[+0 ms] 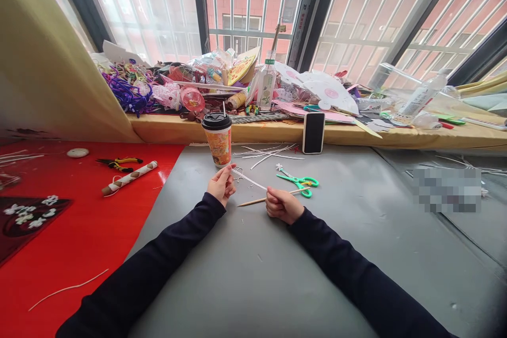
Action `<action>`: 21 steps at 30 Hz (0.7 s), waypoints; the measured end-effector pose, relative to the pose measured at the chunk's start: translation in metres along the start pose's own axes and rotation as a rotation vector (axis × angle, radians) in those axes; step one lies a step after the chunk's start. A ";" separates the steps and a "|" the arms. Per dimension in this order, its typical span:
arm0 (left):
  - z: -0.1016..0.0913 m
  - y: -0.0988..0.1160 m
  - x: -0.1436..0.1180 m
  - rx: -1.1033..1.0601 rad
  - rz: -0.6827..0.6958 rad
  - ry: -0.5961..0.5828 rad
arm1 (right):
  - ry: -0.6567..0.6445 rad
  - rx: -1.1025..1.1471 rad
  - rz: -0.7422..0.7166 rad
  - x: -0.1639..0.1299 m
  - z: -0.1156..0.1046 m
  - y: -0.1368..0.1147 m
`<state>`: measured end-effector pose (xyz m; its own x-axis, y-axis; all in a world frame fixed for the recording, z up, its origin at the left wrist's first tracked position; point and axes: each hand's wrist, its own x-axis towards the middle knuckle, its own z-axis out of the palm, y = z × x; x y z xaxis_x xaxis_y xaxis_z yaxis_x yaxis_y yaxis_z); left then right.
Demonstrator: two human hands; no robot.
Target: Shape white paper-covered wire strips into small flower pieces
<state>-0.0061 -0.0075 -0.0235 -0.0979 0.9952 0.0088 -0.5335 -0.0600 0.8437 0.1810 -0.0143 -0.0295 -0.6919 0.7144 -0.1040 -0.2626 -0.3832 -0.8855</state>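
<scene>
Left hand: the left hand is pinching the far-left end of a thin white strip between its fingertips, closed on it.
Right hand: the right hand is curling shut around the strip's near-right end, and it seems to be holding a wooden stick too, though I cannot tell how the fingers are sharing the two.
Strip place: it is hanging taut between both hands, just above the grey table, near the paper cup.
Strip axis: its long axis is running from far left, by the cup, to near right.
Stick axis: it is pointing left and slightly nearer from the right hand.
Progress: judging by the straight, bare strip, the work is looking early; no bending or wrapping is showing yet.
Left over: more white strips are lying unused farther off.
Nearby: green scissors are resting just beyond the right hand, a phone is leaning on the ledge.
</scene>
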 end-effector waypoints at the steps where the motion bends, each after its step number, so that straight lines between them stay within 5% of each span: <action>1: -0.001 0.000 0.001 0.003 -0.001 0.000 | 0.002 -0.003 -0.001 0.000 0.000 0.000; 21: -0.003 0.004 0.005 -0.023 0.035 0.000 | 0.094 -0.130 0.020 0.003 0.005 0.005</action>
<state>-0.0115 -0.0028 -0.0215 -0.1167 0.9924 0.0382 -0.5492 -0.0965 0.8301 0.1744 -0.0169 -0.0320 -0.6283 0.7615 -0.1591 -0.1558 -0.3235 -0.9333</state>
